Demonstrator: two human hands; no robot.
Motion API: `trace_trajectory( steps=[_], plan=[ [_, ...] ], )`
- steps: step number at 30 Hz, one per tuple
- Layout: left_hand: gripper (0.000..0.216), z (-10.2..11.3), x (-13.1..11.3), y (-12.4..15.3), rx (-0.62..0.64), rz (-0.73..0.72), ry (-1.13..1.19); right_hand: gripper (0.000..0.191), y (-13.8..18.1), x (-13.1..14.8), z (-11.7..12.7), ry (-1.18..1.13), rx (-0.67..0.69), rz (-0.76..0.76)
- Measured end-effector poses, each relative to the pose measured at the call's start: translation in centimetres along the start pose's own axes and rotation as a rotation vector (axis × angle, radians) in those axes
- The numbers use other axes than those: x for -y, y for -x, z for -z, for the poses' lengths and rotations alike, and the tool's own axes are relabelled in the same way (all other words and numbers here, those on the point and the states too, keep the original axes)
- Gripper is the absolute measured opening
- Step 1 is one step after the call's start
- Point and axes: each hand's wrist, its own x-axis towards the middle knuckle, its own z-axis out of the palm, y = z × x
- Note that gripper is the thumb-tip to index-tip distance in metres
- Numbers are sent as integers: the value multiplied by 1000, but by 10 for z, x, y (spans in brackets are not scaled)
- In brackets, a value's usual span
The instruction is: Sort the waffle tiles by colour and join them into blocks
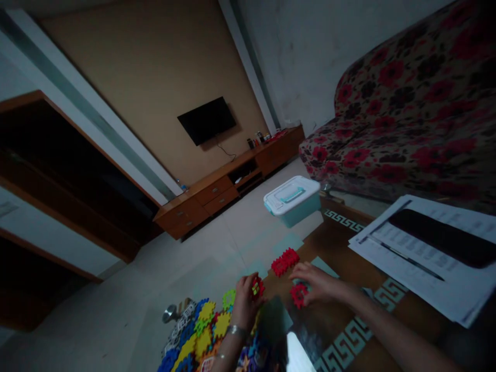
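Note:
My left hand (243, 300) is curled around a small red toy piece (257, 287) with a yellow patch, held just above the table's near edge. My right hand (315, 284) rests on the glossy brown table (341, 320), its fingers bent over a red gear-shaped block (298, 295). Just beyond both hands, a joined pair of red gear blocks (284, 261) lies on the table. A heap of yellow, blue and green interlocking blocks (201, 330) sits below and left of my left hand.
White printed sheets (418, 258) with a dark flat device (445, 237) on top lie at the table's right. On the floor stands a pale teal lidded storage box (292, 199). A floral sofa (406, 119), a wooden TV cabinet (228, 181) and a wall television (206, 120) lie beyond.

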Motion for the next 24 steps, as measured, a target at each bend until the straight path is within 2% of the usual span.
trace_trajectory(
  steps=[3,5,8,12,15,21,24],
  plan=[
    [63,-22,-33,-48,45,10,-121,67,3,10,-4,106,57,-7],
    [70,-35,-45,-69,69,11,-164,62,5,18,-9,195,50,-56],
    [84,-48,-51,-87,96,24,-225,48,7,29,-15,280,21,-94],
    [86,-55,-51,-95,141,31,-306,38,9,37,-17,331,-41,-78],
    [85,-55,-50,-98,168,28,-344,37,10,40,-15,348,-36,-74],
    [85,-59,-48,-97,209,47,-373,54,12,42,-7,307,45,-108],
    [85,-60,-48,-99,214,49,-372,56,12,41,-7,310,47,-114]
  ],
)
